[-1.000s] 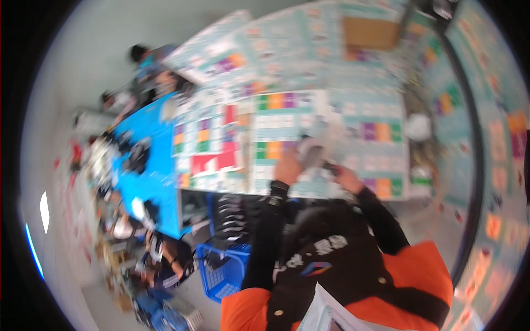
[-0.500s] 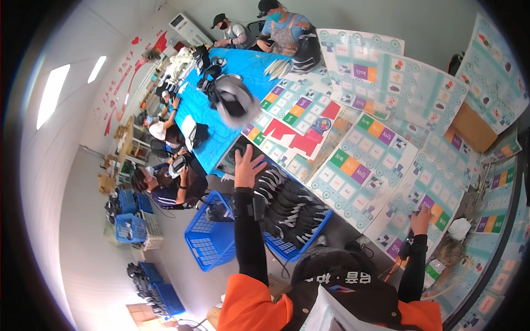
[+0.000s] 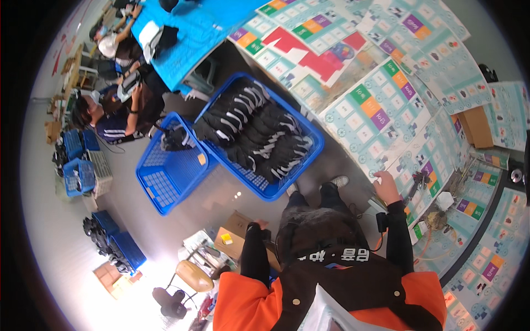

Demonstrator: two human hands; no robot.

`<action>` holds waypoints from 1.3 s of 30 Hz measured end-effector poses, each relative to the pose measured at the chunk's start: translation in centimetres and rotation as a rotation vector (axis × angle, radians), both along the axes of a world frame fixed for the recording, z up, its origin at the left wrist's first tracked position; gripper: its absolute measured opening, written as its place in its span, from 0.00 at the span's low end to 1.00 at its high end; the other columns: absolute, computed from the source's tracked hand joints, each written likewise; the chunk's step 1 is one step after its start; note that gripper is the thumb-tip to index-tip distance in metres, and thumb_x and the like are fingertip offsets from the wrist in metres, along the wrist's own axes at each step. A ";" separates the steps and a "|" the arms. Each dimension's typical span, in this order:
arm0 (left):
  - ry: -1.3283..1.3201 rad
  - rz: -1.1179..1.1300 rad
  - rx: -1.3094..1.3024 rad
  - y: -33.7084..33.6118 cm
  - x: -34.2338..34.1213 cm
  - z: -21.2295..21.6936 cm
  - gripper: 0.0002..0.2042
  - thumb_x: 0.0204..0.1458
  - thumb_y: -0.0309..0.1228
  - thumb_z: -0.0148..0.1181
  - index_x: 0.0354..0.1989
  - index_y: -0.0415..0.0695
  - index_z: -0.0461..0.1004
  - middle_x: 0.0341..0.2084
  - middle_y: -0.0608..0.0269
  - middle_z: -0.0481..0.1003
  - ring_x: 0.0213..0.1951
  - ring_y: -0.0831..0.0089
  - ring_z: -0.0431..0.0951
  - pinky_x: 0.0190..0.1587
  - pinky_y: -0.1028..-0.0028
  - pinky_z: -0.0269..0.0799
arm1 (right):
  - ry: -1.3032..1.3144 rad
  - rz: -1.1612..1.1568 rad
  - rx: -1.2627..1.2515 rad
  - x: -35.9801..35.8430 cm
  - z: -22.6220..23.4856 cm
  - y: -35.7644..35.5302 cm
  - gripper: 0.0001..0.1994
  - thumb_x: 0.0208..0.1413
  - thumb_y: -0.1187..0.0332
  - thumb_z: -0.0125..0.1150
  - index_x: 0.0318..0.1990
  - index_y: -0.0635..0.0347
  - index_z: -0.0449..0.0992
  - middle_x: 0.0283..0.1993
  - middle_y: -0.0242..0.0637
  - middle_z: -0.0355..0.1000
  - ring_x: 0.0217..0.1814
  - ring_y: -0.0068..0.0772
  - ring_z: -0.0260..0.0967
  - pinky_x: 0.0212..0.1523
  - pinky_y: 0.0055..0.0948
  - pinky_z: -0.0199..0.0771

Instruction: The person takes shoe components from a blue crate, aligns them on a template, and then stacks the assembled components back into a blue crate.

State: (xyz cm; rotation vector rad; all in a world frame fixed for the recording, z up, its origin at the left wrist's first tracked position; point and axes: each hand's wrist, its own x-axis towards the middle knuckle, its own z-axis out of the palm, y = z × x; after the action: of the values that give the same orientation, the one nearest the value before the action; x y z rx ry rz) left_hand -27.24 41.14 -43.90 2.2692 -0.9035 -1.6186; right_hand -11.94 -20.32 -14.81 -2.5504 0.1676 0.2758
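My left hand (image 3: 260, 224) hangs low by my left side, next to a cardboard box (image 3: 231, 241). Only a little of it shows, and its fingers are hidden. Beside the near edge of the sheet-covered table (image 3: 359, 160), my right hand (image 3: 388, 187) has its fingers curled in, with nothing visible in them. On the floor ahead of my feet, a blue plastic basket (image 3: 318, 144) holds rows of stacked black, curved, cap-like pieces (image 3: 243, 121) with pale grey edges. A second blue basket (image 3: 160, 190) leans against it on the left, with some dark pieces inside.
A blue-covered table (image 3: 204, 25) stands far left, with a white-and-black cap (image 3: 157, 38) on its edge. A seated co-worker (image 3: 110, 113) handles a grey-and-black item. More blue baskets (image 3: 79, 175) line the left. A fan (image 3: 170, 302) and a yellowish, rounded object (image 3: 194, 276) are at lower left.
My view has tipped down toward the floor. My left hand, spread out ahead before, has dropped to my side. The grey-and-black item blurred in the air beyond it is out of view.
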 end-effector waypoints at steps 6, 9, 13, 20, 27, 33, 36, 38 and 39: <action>0.391 0.983 -0.539 10.6 -10.1 0.7 0.19 0.59 0.45 0.61 0.50 0.44 0.78 0.39 0.52 0.83 0.37 0.50 0.85 0.33 0.55 0.80 | 0.201 0.235 0.081 7.1 -4.5 12.7 0.09 0.54 0.71 0.62 0.41 0.64 0.79 0.39 0.50 0.76 0.46 0.55 0.75 0.48 0.45 0.76; 0.935 1.766 0.088 10.6 -7.4 0.4 0.18 0.62 0.44 0.61 0.48 0.41 0.78 0.35 0.55 0.83 0.30 0.57 0.84 0.27 0.58 0.78 | 0.286 0.343 0.164 10.8 -7.8 18.5 0.09 0.54 0.69 0.63 0.41 0.62 0.80 0.40 0.49 0.78 0.47 0.53 0.76 0.49 0.43 0.77; 0.625 1.860 -0.064 11.3 -0.4 4.2 0.18 0.65 0.43 0.59 0.55 0.43 0.74 0.37 0.58 0.81 0.31 0.64 0.82 0.29 0.63 0.77 | 0.362 0.377 0.271 16.1 -12.8 25.0 0.10 0.58 0.65 0.61 0.41 0.59 0.83 0.41 0.45 0.82 0.47 0.47 0.80 0.50 0.40 0.79; 0.403 2.032 -0.145 3.3 15.6 12.2 0.23 0.63 0.42 0.63 0.62 0.43 0.70 0.42 0.60 0.80 0.37 0.68 0.82 0.34 0.69 0.77 | 0.515 0.072 0.405 24.8 -21.8 26.7 0.12 0.53 0.61 0.61 0.34 0.60 0.83 0.32 0.47 0.81 0.38 0.53 0.79 0.43 0.45 0.77; 0.410 2.001 0.057 9.3 19.0 15.7 0.27 0.63 0.41 0.62 0.67 0.43 0.65 0.47 0.57 0.80 0.39 0.66 0.83 0.36 0.67 0.79 | 0.320 0.093 0.371 33.8 -22.5 34.3 0.16 0.52 0.59 0.60 0.37 0.64 0.81 0.40 0.55 0.79 0.47 0.60 0.76 0.49 0.49 0.75; 0.395 2.047 0.031 17.1 24.2 11.9 0.30 0.64 0.43 0.61 0.70 0.44 0.59 0.57 0.50 0.75 0.51 0.55 0.81 0.51 0.57 0.78 | 0.269 -0.089 0.352 41.9 -25.9 39.4 0.21 0.53 0.58 0.62 0.49 0.62 0.79 0.50 0.51 0.80 0.56 0.54 0.76 0.57 0.44 0.75; 0.475 2.128 -0.097 21.0 28.3 6.5 0.32 0.63 0.45 0.62 0.71 0.45 0.59 0.59 0.50 0.73 0.53 0.54 0.80 0.51 0.56 0.78 | 0.192 0.037 0.116 46.2 -27.9 42.3 0.21 0.52 0.59 0.63 0.50 0.62 0.78 0.51 0.51 0.79 0.57 0.54 0.75 0.58 0.44 0.75; 0.503 2.134 -0.099 24.5 31.6 2.6 0.36 0.62 0.48 0.64 0.72 0.44 0.57 0.62 0.48 0.71 0.57 0.52 0.78 0.55 0.54 0.77 | 0.164 -0.191 0.280 47.0 -29.3 46.8 0.21 0.53 0.60 0.63 0.51 0.64 0.78 0.52 0.50 0.79 0.59 0.54 0.74 0.59 0.44 0.74; 0.479 2.204 -0.165 26.5 33.7 0.3 0.38 0.61 0.50 0.65 0.72 0.43 0.56 0.64 0.47 0.68 0.59 0.51 0.75 0.57 0.53 0.75 | 0.133 -0.173 0.262 48.3 -29.8 48.9 0.21 0.54 0.61 0.63 0.52 0.64 0.77 0.55 0.51 0.78 0.60 0.53 0.73 0.60 0.44 0.73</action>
State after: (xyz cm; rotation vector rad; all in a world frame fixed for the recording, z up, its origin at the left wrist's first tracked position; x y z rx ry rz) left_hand 6.47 67.67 -43.58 1.1096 1.2147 -0.6117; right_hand 36.34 28.63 -44.62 -2.2432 0.3753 0.3740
